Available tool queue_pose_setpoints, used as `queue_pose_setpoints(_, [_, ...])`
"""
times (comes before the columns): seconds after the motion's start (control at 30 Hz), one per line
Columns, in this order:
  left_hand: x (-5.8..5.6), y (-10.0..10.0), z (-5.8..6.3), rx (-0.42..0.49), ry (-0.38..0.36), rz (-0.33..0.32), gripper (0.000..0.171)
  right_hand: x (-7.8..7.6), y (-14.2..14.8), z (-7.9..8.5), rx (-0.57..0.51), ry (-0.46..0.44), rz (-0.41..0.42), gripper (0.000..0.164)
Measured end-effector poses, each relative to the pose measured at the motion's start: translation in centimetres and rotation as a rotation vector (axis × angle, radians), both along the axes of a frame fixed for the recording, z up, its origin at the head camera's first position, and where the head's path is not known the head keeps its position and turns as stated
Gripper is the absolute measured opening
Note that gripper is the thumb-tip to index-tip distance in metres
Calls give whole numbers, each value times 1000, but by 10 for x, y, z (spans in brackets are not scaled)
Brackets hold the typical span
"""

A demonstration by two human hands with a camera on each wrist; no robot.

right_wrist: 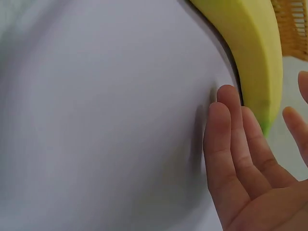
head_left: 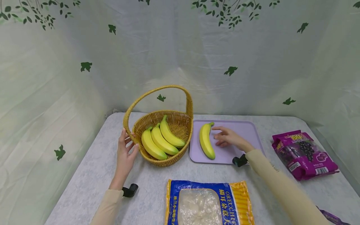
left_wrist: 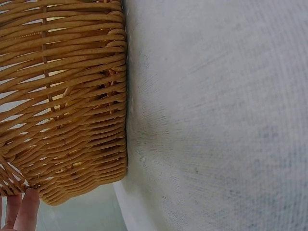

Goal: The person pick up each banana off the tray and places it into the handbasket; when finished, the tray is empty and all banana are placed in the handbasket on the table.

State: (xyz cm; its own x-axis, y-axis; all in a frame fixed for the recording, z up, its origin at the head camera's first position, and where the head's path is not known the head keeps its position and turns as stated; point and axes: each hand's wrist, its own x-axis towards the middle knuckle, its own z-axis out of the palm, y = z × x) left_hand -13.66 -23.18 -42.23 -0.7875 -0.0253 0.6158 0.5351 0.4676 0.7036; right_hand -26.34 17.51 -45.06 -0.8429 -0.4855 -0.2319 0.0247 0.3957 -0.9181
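Note:
My left hand (head_left: 126,153) holds the left side of a wicker basket (head_left: 189,117) near the foot of its arched handle; in the left wrist view, fingertips (left_wrist: 30,204) touch the weave (left_wrist: 82,106). Three yellow bananas (head_left: 160,142) lie side by side inside. To the basket's right, a single banana (head_left: 206,140) rests on the left part of a lilac tray (head_left: 239,125). Just right of that banana, my right hand (head_left: 230,139) hovers over the tray, holding nothing. The right wrist view shows its loosely bent fingers (right_wrist: 220,139) close to the banana (right_wrist: 255,53).
A blue and yellow bag of pasta (head_left: 199,206) lies at the front of the table. On the right is a purple grape-pictured packet (head_left: 303,154). Part of another purple item (head_left: 332,217) shows at the lower right edge. A leaf-patterned curtain (head_left: 180,56) encloses the table.

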Motion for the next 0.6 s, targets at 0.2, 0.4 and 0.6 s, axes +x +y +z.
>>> queue_pose_setpoints(0.2, [0, 0, 0, -6, 1, 6, 79, 3, -14, 1, -2, 13, 53, 59])
queue_pose_setpoints(0.4, [0, -1, 0, -4, 1, 7, 79, 7, -31, 4, 82, 82, 100, 62])
queue_pose_setpoints(0.6, [0, 0, 0, 14, -25, 8, 79, 7, -43, 4, 153, 152, 104, 61])
